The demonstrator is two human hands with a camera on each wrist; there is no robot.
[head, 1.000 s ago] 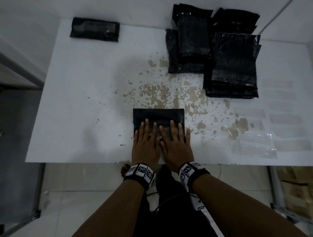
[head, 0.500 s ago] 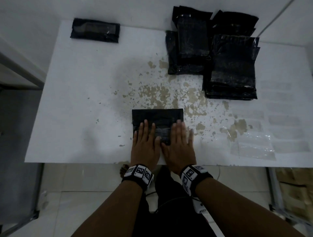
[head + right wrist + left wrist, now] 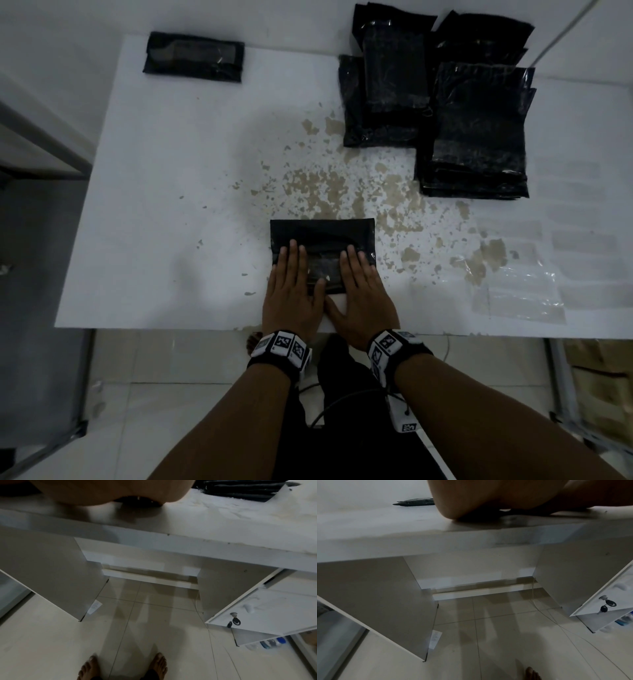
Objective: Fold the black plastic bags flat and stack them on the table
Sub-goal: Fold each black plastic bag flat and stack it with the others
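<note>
Folded black plastic bag [image 3: 322, 236], lower centre of frame on the white table [image 3: 171, 205], pressed beneath flat-fingered left hand [image 3: 293, 287] and right hand [image 3: 359, 291]; probably light, limp, slippery, best lifted by its edges.

both forearms come in from the near edge of the desk [image 3: 171, 205], wrists banded with black-and-white marker cuffs. left hand [image 3: 291, 291] lies palm down, fingers straight and close together, pointing to the far edge. right hand [image 3: 359, 291] does the same just beside it, thumb angled inward toward the left one. bare feet on the floor below.
</note>
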